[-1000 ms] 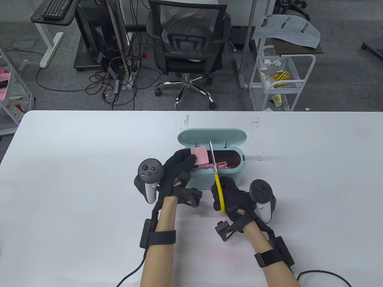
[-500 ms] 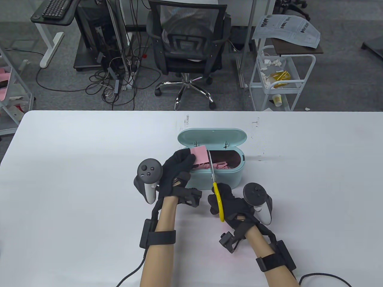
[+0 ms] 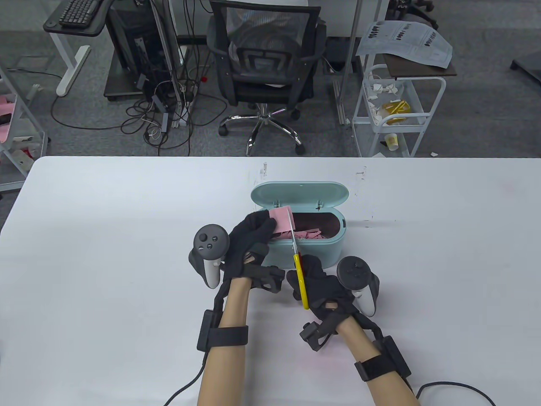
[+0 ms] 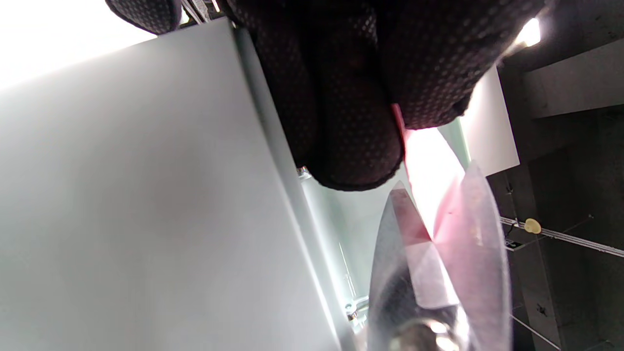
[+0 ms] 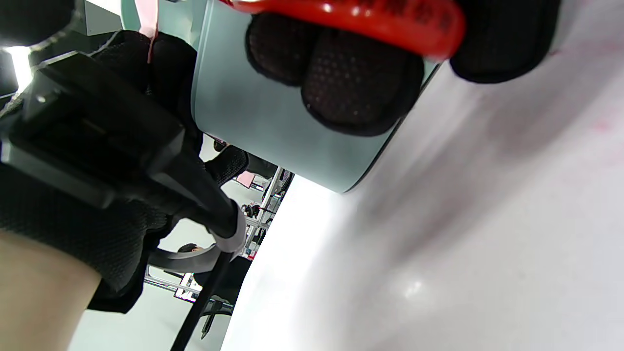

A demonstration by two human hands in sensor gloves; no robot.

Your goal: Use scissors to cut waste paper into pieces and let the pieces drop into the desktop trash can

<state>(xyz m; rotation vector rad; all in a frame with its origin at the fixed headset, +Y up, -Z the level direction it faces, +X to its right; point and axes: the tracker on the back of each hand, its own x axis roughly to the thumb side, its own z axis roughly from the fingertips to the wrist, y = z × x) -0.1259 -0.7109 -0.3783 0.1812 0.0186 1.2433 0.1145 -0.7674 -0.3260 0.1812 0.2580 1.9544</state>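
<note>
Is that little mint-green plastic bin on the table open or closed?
Open. The mint-green plastic bin's lid is tipped up behind it, and pink paper scraps show inside.

We see grey carpet floor (image 3: 486,114) beyond the white table (image 3: 105,253). Black mesh office chair (image 3: 264,55) at 12 o'clock, white wire cart (image 3: 397,110) at 1, desk with keyboard (image 3: 78,10) and cable tangle (image 3: 165,114) at 11.

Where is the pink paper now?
In the table view, the pink paper is pinched by the left hand above the trash can's left end, beside the scissors.
</note>
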